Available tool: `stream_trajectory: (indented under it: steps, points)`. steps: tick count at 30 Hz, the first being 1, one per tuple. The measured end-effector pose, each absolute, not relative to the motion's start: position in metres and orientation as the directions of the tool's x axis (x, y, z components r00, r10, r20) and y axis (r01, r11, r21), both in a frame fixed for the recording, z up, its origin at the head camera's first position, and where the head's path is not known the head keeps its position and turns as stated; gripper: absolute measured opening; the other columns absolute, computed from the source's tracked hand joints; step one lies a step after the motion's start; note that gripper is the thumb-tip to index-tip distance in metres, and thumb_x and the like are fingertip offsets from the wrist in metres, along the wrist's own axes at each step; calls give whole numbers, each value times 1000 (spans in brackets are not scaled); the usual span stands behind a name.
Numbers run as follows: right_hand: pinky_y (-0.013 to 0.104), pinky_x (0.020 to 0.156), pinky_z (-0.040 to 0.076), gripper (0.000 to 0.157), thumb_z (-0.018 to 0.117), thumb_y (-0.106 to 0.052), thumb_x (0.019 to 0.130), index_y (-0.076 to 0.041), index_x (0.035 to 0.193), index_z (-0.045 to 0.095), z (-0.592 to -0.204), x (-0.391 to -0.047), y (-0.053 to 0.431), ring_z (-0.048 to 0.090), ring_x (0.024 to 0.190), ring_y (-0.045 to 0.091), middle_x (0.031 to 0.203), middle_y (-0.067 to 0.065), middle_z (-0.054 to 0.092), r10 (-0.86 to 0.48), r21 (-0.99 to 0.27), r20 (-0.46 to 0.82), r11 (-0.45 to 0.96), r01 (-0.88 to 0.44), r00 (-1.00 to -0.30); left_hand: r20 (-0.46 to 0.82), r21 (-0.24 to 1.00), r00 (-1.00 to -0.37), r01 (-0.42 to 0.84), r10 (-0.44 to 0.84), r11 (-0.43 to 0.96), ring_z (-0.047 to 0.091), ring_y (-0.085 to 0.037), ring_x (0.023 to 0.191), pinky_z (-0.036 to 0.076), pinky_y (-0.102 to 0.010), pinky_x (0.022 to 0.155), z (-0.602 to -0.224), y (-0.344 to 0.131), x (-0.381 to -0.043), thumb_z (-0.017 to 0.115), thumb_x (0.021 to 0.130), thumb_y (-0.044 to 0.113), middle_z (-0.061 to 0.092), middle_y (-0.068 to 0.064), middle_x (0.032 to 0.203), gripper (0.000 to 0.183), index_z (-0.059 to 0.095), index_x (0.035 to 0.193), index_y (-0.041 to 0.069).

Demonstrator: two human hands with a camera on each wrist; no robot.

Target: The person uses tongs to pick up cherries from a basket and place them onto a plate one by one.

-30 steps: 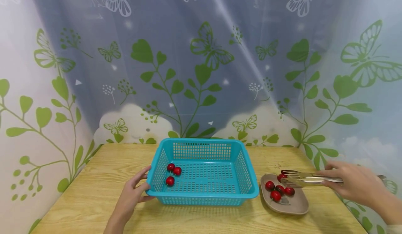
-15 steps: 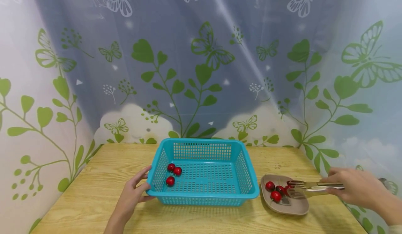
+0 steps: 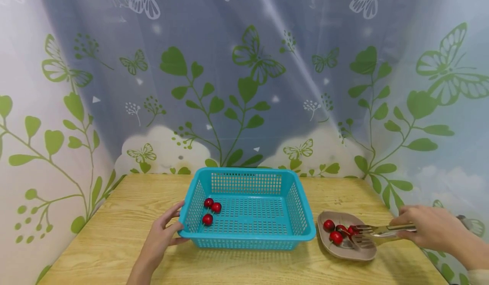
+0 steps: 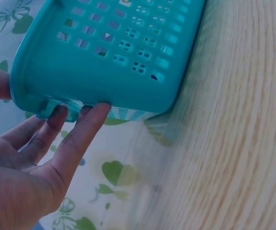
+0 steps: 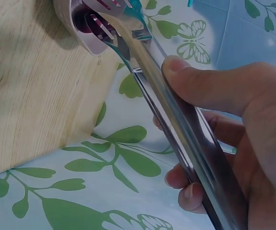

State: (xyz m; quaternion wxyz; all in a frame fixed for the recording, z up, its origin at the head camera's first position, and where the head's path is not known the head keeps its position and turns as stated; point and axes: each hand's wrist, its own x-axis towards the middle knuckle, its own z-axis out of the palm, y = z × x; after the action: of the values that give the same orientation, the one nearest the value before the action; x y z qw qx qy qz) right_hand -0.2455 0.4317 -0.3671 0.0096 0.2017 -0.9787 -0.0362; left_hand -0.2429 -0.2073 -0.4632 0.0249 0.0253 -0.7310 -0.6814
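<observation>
A turquoise plastic basket stands mid-table with three red cherries at the left of its floor. My left hand holds its left rim; in the left wrist view the thumb touches the rim and the fingers reach the wall below it. My right hand grips metal serving tongs with fork-like ends. Those ends are over the right part of a brownish plate, about a red cherry; whether they clamp it I cannot tell. Several other cherries lie further left on the plate.
The plate sits just right of the basket on a light wooden table. A curtain printed with leaves and butterflies rises behind the table and at both sides. The table's right edge runs below my right hand.
My right hand has moved slightly right and nearer me, bringing the tongs' ends from the plate's far side down to a cherry at its right. My left hand stays at the basket.
</observation>
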Motion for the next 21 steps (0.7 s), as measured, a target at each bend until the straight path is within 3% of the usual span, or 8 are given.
stream_trajectory:
  steps: [5, 10, 21]
  points:
    - [20, 47, 38, 20, 82, -37, 81, -32, 101, 81, -368, -248, 431, 55, 67, -2, 96, -12, 68, -381, 77, -23, 921, -381, -924, 3, 998, -998, -2, -66, 68, 68, -32, 114, 68, -46, 82, -464, -208, -243, 53, 94, 1, 46, -23, 146, 65, 45, 157, 16]
    - [23, 48, 46, 22, 83, -38, 80, -31, 101, 81, -369, -252, 430, 71, 80, 19, 115, 11, 75, -377, 95, -35, 920, -379, -925, 9, 998, -998, 5, -64, 67, 68, -31, 113, 68, -46, 82, -463, -208, -243, 53, 94, 1, 47, -24, 145, 64, 45, 157, 16]
    - [25, 49, 47, 27, 82, -39, 82, -26, 105, 81, -365, -254, 424, 71, 84, 24, 118, 13, 73, -359, 83, -81, 927, -365, -930, 6, 998, -998, 2, -59, 61, 68, -31, 115, 68, -45, 82, -464, -209, -244, 53, 94, 2, 46, -23, 147, 64, 45, 157, 16]
